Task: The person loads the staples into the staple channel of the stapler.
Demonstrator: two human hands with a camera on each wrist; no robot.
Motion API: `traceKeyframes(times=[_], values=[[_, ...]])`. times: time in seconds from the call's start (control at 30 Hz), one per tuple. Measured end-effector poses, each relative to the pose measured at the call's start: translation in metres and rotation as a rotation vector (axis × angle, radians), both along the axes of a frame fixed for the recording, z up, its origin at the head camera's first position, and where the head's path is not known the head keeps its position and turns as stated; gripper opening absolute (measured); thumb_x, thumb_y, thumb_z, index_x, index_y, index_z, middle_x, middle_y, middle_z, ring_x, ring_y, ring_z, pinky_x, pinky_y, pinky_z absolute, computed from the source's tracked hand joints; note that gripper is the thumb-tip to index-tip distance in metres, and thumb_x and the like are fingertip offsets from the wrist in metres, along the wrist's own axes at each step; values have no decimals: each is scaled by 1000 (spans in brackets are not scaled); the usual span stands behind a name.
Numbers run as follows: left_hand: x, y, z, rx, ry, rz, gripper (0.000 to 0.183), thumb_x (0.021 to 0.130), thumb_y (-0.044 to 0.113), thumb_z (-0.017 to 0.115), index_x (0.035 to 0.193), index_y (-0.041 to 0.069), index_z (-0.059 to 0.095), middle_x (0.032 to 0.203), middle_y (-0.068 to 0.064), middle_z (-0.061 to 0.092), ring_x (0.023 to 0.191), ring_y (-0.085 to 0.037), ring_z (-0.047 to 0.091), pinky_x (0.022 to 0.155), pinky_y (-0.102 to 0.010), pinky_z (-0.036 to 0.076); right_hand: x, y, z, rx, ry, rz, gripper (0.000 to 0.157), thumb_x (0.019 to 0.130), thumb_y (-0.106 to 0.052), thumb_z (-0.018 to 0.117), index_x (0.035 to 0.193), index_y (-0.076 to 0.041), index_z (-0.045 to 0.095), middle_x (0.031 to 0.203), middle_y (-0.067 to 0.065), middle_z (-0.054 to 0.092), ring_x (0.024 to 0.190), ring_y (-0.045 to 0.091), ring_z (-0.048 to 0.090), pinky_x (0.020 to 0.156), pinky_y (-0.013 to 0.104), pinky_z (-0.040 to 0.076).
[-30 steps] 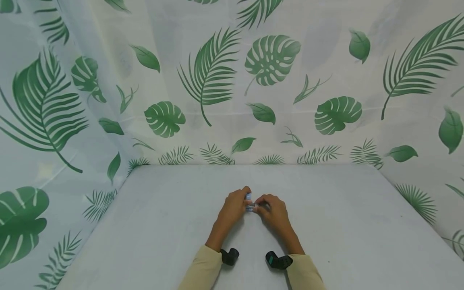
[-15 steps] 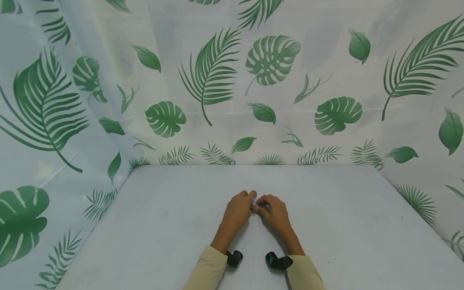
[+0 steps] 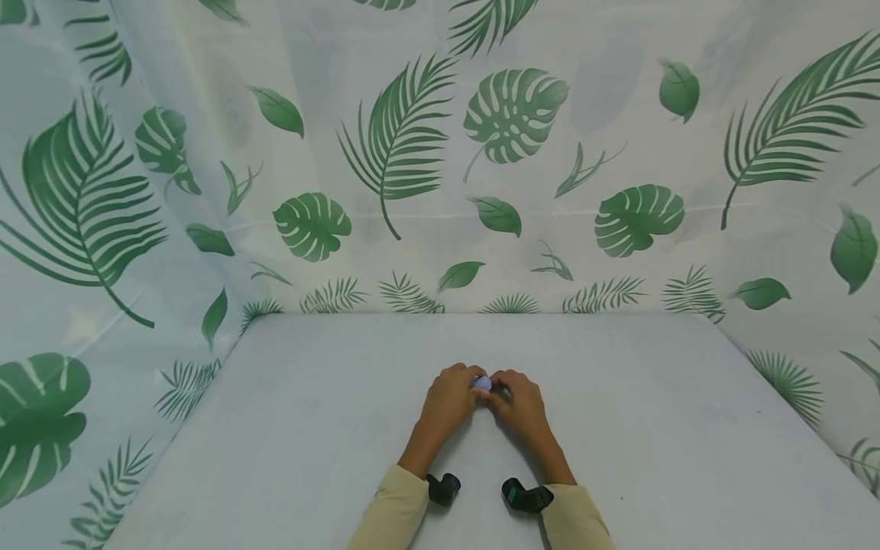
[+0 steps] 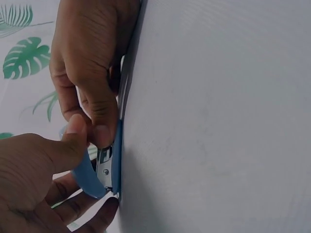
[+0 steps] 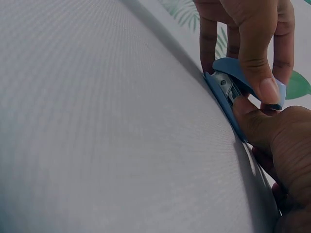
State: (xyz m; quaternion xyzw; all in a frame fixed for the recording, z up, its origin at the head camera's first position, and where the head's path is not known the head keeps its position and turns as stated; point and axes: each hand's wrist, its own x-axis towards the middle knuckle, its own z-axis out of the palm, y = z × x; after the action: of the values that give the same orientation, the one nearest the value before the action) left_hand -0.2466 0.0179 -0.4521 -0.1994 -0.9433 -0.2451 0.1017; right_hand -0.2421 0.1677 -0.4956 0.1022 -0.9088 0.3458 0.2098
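Observation:
A small blue stapler (image 4: 86,177) stands on the white table between my two hands, its top cover lifted away from the base. The metal staple channel (image 5: 225,83) shows in the gap. My left hand (image 3: 450,397) holds the cover, thumb on its outer side and other fingers around the hinge end. From the opposite side, my right hand (image 3: 521,401) pinches the stapler near its front, the thumb (image 5: 248,114) reaching under the raised cover onto the channel. In the head view only the rounded blue top shows. Whether staples lie in the channel is hidden.
The white table (image 3: 330,405) stretches out around both hands. A leaf-printed curtain (image 3: 426,176) hangs at the back and both sides. A black camera (image 3: 444,489) sits on the left wrist, another camera (image 3: 527,495) on the right.
My left hand has shifted slightly right and turned the stapler, so its rounded blue cover now faces up where metal showed before. My right hand has stayed almost in place.

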Motion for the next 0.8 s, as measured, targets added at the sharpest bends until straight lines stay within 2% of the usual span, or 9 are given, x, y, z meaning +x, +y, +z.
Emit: traceKeyframes(times=[0.17, 0.3, 0.4, 0.57, 0.8], values=[[-4, -7, -7, 149, -34, -51, 32, 84, 29, 75, 111, 13, 73, 100, -6, 72, 93, -21, 67, 78, -33, 53, 0, 0, 1, -1, -7, 2, 21, 79, -13, 80, 96, -4, 70, 97, 12, 72, 97, 33, 65, 88, 54, 47], [-7, -17, -15, 359, -136, -95, 31, 87, 25, 73, 114, 9, 71, 109, -8, 73, 97, -21, 67, 83, -34, 53, 0, 0, 1, -20, -32, -2, 22, 78, -15, 81, 95, -5, 70, 96, 11, 71, 98, 33, 65, 88, 53, 47], [-8, -22, -17, 458, -210, -115, 26, 90, 21, 70, 114, 9, 70, 111, -8, 73, 97, -21, 69, 83, -33, 53, -1, 1, 1, -44, -59, -8, 23, 78, -16, 81, 95, -6, 70, 97, 11, 71, 100, 34, 64, 89, 53, 47], [-10, -26, -17, 491, -234, -124, 23, 91, 19, 69, 111, 8, 71, 110, -8, 73, 95, -21, 71, 83, -32, 55, -2, 0, 1, -63, -89, -7, 23, 79, -16, 81, 96, -5, 70, 99, 12, 71, 103, 34, 64, 92, 52, 46], [-11, -22, -15, 417, -145, -111, 17, 89, 13, 71, 104, 5, 73, 104, -9, 74, 90, -21, 70, 77, -28, 54, -2, 0, 1, -56, -95, -6, 26, 79, -18, 81, 98, -3, 71, 102, 13, 71, 105, 35, 64, 92, 53, 47]])
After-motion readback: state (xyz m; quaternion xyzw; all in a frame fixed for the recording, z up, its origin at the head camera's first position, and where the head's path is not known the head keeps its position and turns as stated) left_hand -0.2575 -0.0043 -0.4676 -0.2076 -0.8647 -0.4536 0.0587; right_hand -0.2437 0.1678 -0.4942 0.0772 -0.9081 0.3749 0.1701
